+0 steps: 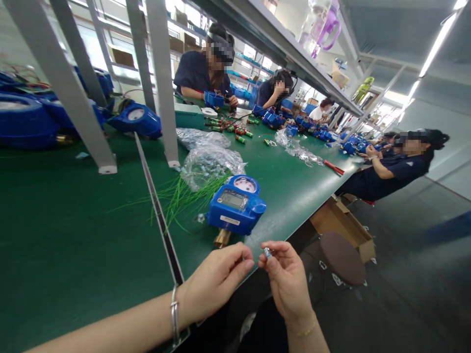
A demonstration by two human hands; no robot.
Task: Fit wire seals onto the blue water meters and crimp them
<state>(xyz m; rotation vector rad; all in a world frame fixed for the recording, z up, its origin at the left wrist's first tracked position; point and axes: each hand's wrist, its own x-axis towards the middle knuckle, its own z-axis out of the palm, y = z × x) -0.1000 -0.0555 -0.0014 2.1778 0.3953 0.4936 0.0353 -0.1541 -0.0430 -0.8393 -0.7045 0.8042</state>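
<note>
My right hand (285, 277) pinches a small silvery part (267, 252) between thumb and forefinger, just off the near edge of the green bench (73, 245). My left hand (217, 279) is beside it, fingers curled and pinched toward the same part; what it grips is too small to make out. A blue water meter (237, 203) with a grey display and a brass fitting lies on the bench just beyond both hands. Thin green wires (184, 196) fan out to its left, by a clear plastic bag (211, 164) of small parts.
Grey shelf posts (164, 83) stand on the bench, with more blue meters (136, 117) behind them. Several seated people work further along and across the bench. A cardboard box (342, 225) and a round brown stool (340, 257) sit on the floor to the right.
</note>
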